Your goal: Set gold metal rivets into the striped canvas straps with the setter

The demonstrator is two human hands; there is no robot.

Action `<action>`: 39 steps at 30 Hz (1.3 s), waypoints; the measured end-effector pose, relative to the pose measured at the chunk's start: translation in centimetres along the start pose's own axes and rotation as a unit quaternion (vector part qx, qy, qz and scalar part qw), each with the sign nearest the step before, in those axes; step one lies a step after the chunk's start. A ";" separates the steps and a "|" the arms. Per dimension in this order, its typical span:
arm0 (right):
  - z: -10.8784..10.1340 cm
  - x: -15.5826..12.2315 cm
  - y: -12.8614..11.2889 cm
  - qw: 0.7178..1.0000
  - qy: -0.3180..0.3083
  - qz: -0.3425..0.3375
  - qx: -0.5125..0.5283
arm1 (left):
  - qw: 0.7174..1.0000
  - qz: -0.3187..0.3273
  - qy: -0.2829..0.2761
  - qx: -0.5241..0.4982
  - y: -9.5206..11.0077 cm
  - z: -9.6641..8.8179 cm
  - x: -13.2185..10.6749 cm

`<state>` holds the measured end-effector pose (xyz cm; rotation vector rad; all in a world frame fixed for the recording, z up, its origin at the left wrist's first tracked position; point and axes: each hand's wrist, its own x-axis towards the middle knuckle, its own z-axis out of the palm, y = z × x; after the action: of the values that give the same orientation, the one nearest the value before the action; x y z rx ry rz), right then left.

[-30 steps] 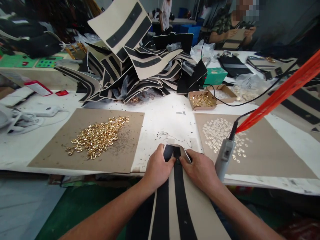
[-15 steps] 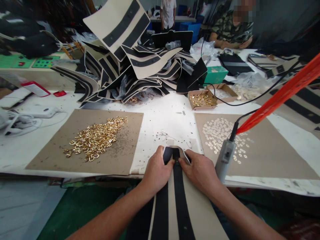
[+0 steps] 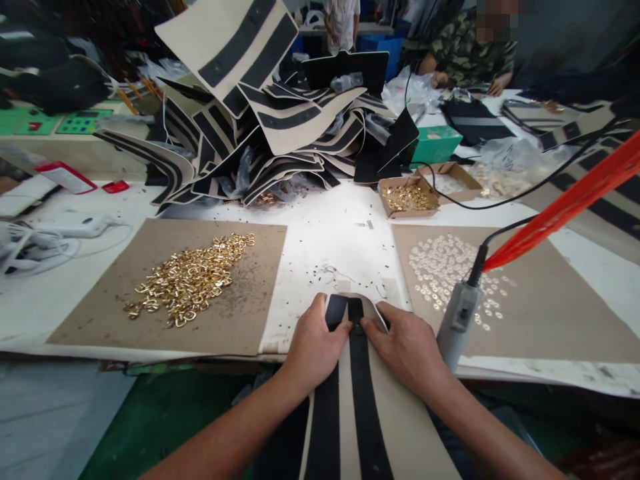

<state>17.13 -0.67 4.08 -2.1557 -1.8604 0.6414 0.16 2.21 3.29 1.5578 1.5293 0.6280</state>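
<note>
Head view: panel (image 3: 367, 400) pinched at its far end, both hands busy

So right now it looks like a hold-and-press step, if I'm reading it right. Left hand (image 3: 315, 343) and right hand (image 3: 410, 343) are both closed on the panel, one per side. The thumbs lie on the striped face and nearly meet at a small dark stud (image 3: 357, 325) on the middle stripe. The other fingers mostly go round behind, so can't tell how tightly they're curled.

My guess is the next move calls for even pressure from both thumbs, without letting that springy-looking end twist. Can't tell whether the stud is fully seated.

Orientation: the long axis runs away from the person, far end toward the table (image 3: 340, 247), near end out of the bottom of the frame. Not dead straight either, as the near end drifts a bit right. Stripes run lengthwise, and the far end bows up between the hands.

It's sitting between the forearms, far end at the table's near edge, gold bits (image 3: 193, 273) off to the left, white rings (image 3: 445, 273) and grey tool (image 3: 459, 320) to the right.
</note>
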 end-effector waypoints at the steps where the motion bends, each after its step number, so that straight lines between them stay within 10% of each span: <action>1: 0.0 0.1 0.0 1.000 -0.003 -0.001 0.001 | 1.000 -0.001 -0.002 -0.002 0.0 0.0 0.1; 13: 0.0 0.6 -0.2 0.999 -0.024 0.011 -0.029 | 1.000 -0.021 -0.016 0.007 -0.2 0.0 0.3; 20: 0.2 0.5 0.0 1.000 -0.014 -0.007 -0.024 | 0.951 0.210 0.114 0.197 -0.3 -0.3 -0.9; 28: 0.4 0.8 0.0 1.000 0.019 -0.016 -0.005 | 0.935 0.274 -0.004 0.225 -0.7 0.2 -0.5; 35: -2.5 -4.7 0.2 0.932 0.244 -0.180 0.200 | 0.935 0.302 0.030 0.183 -3.0 0.8 0.8; 39: -5.2 -6.5 7.0 0.928 0.286 -0.120 0.206 | 0.936 0.302 0.045 0.176 -3.2 1.0 0.7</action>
<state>25.01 -7.63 6.76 -1.5847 -1.4740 0.2715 -0.66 2.38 -0.04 2.3398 1.2613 0.7969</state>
